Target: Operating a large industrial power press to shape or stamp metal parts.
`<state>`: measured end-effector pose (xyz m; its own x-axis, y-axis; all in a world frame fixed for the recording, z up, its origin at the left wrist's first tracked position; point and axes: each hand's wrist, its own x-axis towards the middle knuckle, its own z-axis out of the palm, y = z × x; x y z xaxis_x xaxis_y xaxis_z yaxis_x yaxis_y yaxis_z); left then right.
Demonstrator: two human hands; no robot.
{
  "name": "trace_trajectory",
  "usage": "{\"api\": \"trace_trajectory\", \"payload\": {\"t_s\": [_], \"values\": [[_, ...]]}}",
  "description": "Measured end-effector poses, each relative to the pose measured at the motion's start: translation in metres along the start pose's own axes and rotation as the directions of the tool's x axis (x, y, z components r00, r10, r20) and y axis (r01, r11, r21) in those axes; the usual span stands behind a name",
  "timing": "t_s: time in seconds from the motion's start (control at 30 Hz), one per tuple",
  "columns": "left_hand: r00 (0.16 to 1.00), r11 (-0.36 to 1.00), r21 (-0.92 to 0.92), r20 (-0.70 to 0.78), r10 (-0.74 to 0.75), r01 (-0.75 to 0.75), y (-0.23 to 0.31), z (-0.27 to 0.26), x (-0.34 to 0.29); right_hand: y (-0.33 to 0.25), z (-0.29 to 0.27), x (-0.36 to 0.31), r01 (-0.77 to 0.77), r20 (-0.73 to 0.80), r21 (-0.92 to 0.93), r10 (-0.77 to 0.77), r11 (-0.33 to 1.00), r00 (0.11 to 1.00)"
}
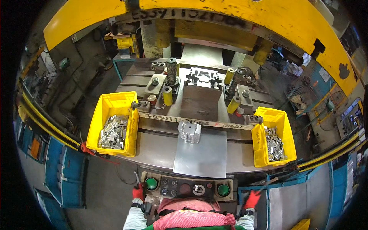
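My left hand [138, 193], in a red glove, is closed at the left end of a control panel [174, 195]. A thin, curved grey metal tool [136, 177] sticks up from it. Off the panel's right end is my right hand [252, 199], also red-gloved, closed around a thin rod-like tool [265, 185] that slants up to the right. Its exact kind is too small to make out. Green push buttons sit on the panel, one at the left [151, 183] and one at the right [223, 190]. Neither hand touches a button.
Ahead, a stack of flat metal pieces [189, 132] rests on a metal sheet [201, 157]. Yellow bins with metal parts flank it, left [132, 142] and right [260, 149]. Behind stands a press die [201, 103] with guide posts and a cut sheet [188, 73], under a yellow press frame [237, 7].
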<state>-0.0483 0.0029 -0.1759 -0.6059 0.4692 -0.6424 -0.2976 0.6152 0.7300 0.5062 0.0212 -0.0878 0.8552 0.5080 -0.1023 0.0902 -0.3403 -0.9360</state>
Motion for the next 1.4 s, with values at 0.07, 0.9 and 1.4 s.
{"api": "trace_trajectory", "payload": {"t_s": [0.07, 0.9, 1.4], "values": [[0.981, 0.989, 0.140, 0.195, 0.011, -0.039, -0.014, 0.006, 0.031, 0.066, 0.008, 0.003, -0.113, 0.247, 0.028, 0.103, 0.993, 0.963], [1.000, 0.842, 0.539, 0.002, -0.016, 0.012, -0.002, 0.016, 0.048, 0.080, 0.067, -0.002, 0.126, 0.455, -0.658, 0.259, 0.742, 0.852], [0.996, 0.925, 0.370, 0.016, 0.085, -0.085, -0.007, 0.018, 0.054, 0.068, 0.067, -0.003, 0.162, 0.495, -0.736, 0.359, 0.657, 0.791]]}}
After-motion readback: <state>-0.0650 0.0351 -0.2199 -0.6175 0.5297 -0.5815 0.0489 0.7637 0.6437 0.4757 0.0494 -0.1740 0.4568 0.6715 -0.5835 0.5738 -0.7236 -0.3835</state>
